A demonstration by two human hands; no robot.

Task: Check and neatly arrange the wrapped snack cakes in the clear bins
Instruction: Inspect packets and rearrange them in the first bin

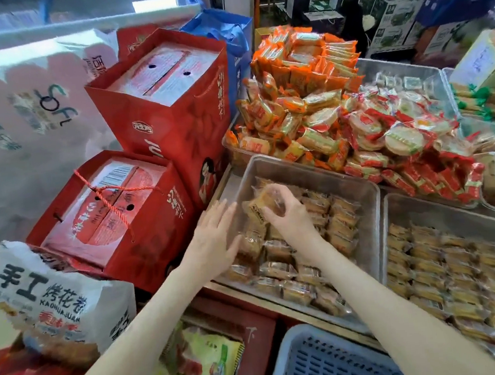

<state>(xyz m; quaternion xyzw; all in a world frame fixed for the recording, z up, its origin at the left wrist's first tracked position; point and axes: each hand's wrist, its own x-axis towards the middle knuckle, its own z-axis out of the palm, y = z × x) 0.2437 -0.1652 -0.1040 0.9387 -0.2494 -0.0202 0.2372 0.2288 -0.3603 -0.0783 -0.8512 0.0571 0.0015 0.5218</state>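
Observation:
A clear bin (304,168) in the middle holds rows of brown snack cakes (341,224) in clear wrappers. My right hand (287,213) holds one wrapped cake (259,204) lifted above the bin's left part, fingers curled round it. My left hand (214,237) is flat with straight fingers at the bin's left wall, its fingertips touching the cakes (249,246) lying there. A second clear bin (390,205) to the right is filled with several rows of similar wrapped cakes (442,263).
Two red gift boxes (157,111) (109,216) stand left of the bin, with a white snack bag (48,300) in front. Heaps of orange (298,94) and red-wrapped (399,140) snacks fill the trays behind. A blue basket (328,358) sits at the near edge.

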